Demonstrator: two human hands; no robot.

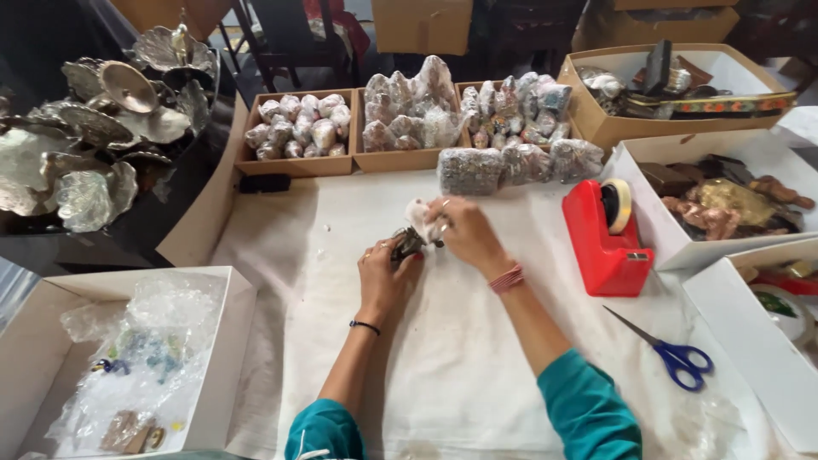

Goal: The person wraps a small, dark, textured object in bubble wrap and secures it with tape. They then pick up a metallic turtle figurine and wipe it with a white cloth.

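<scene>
A small dark metal piece (407, 244) is gripped in the left hand (385, 277), fingers closed around it from below, right over the middle of the white cloth-covered table (443, 358). A bit of crumpled white wrap (421, 218) is pinched by the right hand (465, 232), thumb and fingers shut on it, and it's pressed up against the top of that piece. So both hands are pretty much met on the same little object, touching. What the piece actually is can't be made out, too small and mostly covered.

A black band is worn on the left wrist and a pink one on the right; teal sleeves can be seen lower down.

Just right of the hands a red tape dispenser (603, 243) is parked, and nearer the lower right a pair of blue-handled scissors (666, 349) is laid flat on the cloth. Behind the hands a few bubble-wrapped bundles (520, 163) are lined up, and past those three cardboard trays (298, 163) are packed with more wrapped pieces.

To the lower left a white box (234, 341) with clear plastic wrap and small bits inside is set at the table edge. More open boxes of metalware are stacked along the right side, and a pile of silvery leaf-shaped dishes (102, 136) is heaped at far left.
</scene>
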